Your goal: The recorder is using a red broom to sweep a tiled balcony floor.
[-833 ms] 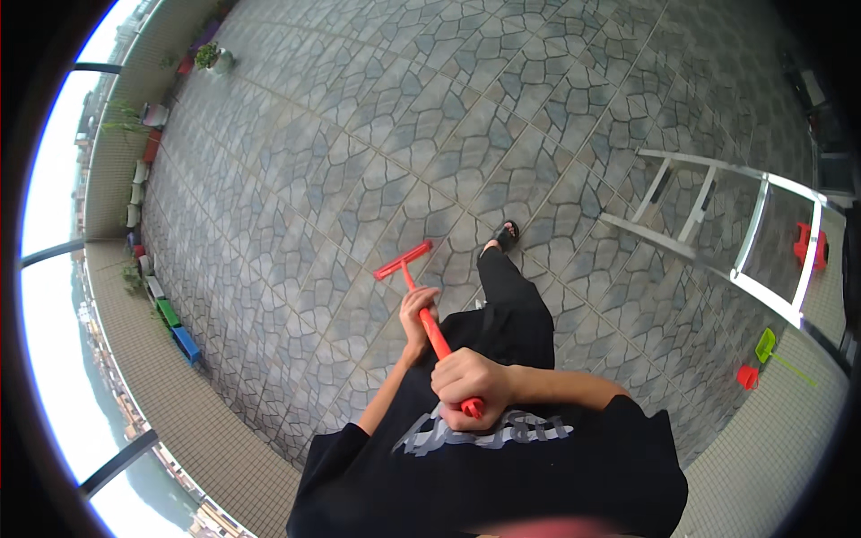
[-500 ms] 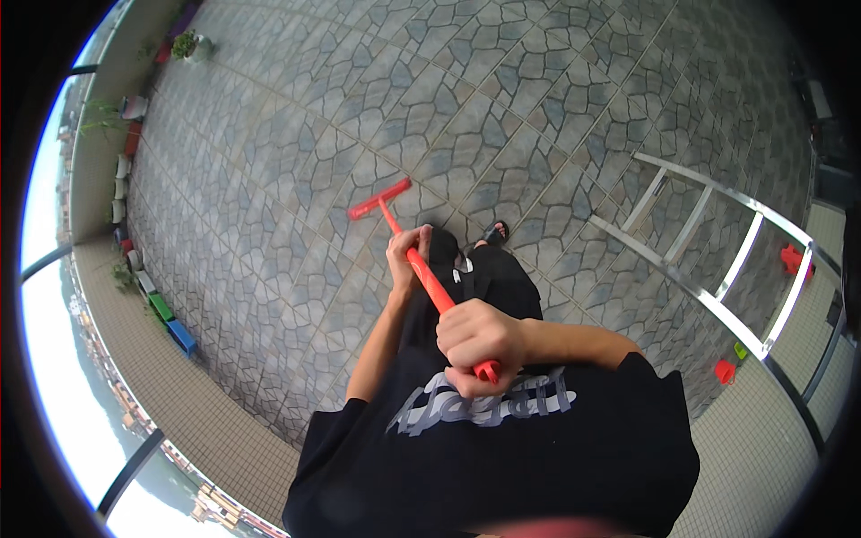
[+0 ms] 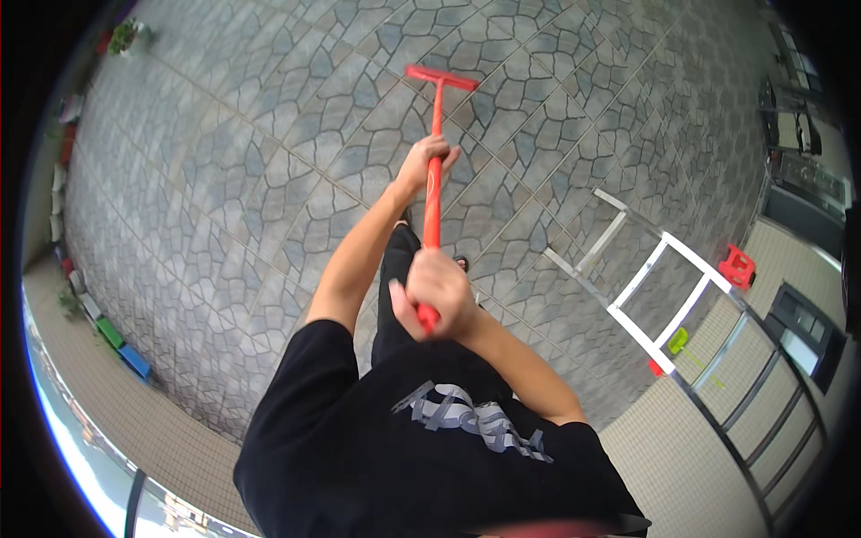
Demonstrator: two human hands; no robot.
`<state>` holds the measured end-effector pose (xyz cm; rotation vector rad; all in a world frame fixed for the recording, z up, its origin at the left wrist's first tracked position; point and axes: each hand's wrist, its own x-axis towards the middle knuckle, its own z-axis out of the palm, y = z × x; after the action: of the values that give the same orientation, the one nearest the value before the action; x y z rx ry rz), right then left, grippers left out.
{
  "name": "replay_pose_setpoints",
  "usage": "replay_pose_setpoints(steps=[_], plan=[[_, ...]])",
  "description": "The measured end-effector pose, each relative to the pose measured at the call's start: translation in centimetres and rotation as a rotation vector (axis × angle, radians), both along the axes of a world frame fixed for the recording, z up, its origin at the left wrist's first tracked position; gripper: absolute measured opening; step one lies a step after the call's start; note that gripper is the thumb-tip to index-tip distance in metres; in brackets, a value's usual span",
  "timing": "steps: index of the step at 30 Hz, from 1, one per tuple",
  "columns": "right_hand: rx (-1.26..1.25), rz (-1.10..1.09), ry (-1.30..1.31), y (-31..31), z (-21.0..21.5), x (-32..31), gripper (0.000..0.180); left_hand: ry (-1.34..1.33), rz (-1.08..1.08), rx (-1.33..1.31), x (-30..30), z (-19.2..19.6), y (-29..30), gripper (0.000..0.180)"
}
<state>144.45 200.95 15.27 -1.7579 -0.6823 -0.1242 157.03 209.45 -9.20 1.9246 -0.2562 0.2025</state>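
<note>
A: Nearest first: what are the hands doing?

B: The right hand (image 3: 437, 291) is wrapped tight round the top end of the long red plastic-handled floor squeegee (image 3: 433, 193), close to the chest. The left hand (image 3: 429, 160) is closed on the shaft farther along, toward 12 o'clock, arm stretched out.

A: And where's the working end?

B: The red crossbar head (image 3: 440, 78) sits on the grey stone-patterned tile floor (image 3: 269, 152), well out at 12 o'clock, handle almost in line with the body.

A: How much of the floor looks done?

B: Hard to judge. I can't tell any clear wet or dry band or swept line on the tiles. The stroke looks to be at full reach; most of the terrace seems left.

A: Anything else about?

B: A white metal ladder (image 3: 647, 278) lies flat at 3 o'clock, a small red plastic stool (image 3: 737, 266) beyond it, and coloured planter boxes (image 3: 121, 345) along the wall at 8 o'clock.
</note>
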Motion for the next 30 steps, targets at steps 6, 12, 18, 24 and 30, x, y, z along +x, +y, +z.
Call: replay_pose_setpoints(steps=[6,12,18,24,30], plan=[[-0.041,-0.118,0.076,8.3,-0.3,7.5,0.033,0.084,-0.122,-0.061,3.0,-4.8,4.9,0.037],[0.036,0.106,0.128,11.3,4.0,6.3,0.029,0.236,-0.071,-0.039,-4.7,-0.2,12.4,0.039],[0.244,0.37,0.059,9.1,4.7,7.6,0.033,0.322,0.02,0.084,-7.8,2.8,12.2,0.037],[0.375,0.559,-0.084,2.0,7.4,10.0,0.041,0.284,0.1,0.077,-4.7,6.6,4.8,0.04],[0.445,0.54,-0.176,-4.0,8.0,8.6,0.039,0.233,0.39,0.024,-4.5,11.0,-2.8,0.021]])
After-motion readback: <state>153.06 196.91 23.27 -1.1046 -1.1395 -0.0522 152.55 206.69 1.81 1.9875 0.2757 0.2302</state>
